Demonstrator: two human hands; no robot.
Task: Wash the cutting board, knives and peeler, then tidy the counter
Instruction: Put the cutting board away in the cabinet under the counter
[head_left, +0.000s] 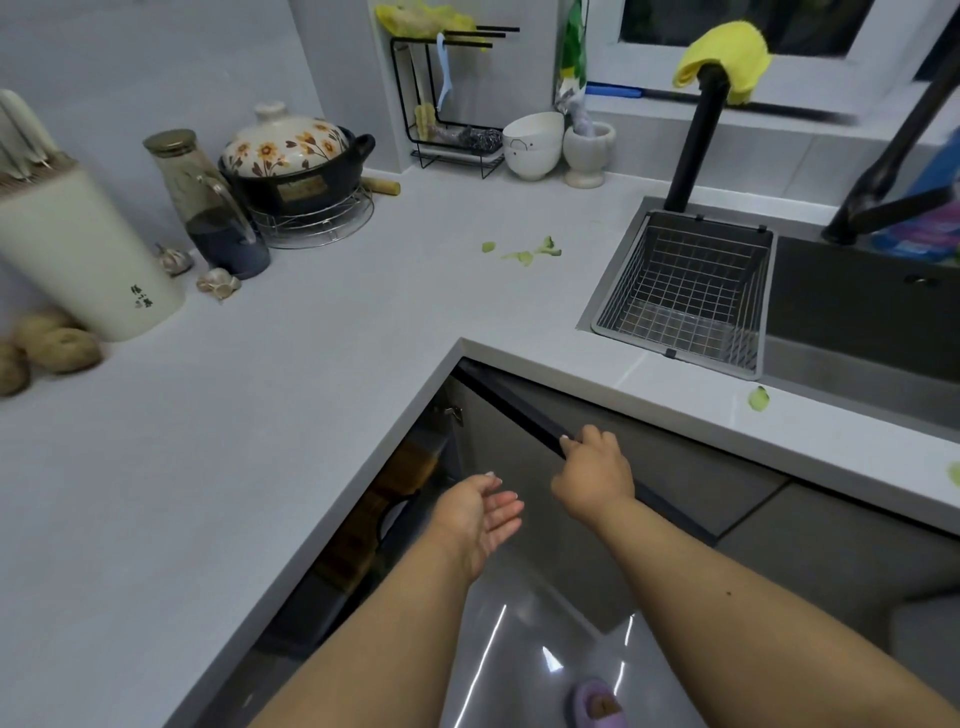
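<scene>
- Below the inner corner of the surface (311, 395), the cabinet door (597, 499) stands ajar.
- Risk: if the door swings shut, the left hand (480, 512) could be caught at the cabinet opening.
- Risk: vegetable scraps (524, 252) near the sink (857, 322) remain on the surface and may be overlooked.
- Right hand (595, 475): fingers curled over the door's top edge, gripping it.
- Left hand: palm up, fingers relaxed and spread, holding nothing.
- Knives stand in the knife block (78, 249) at the left edge; cutting board and peeler cannot be identified.
</scene>
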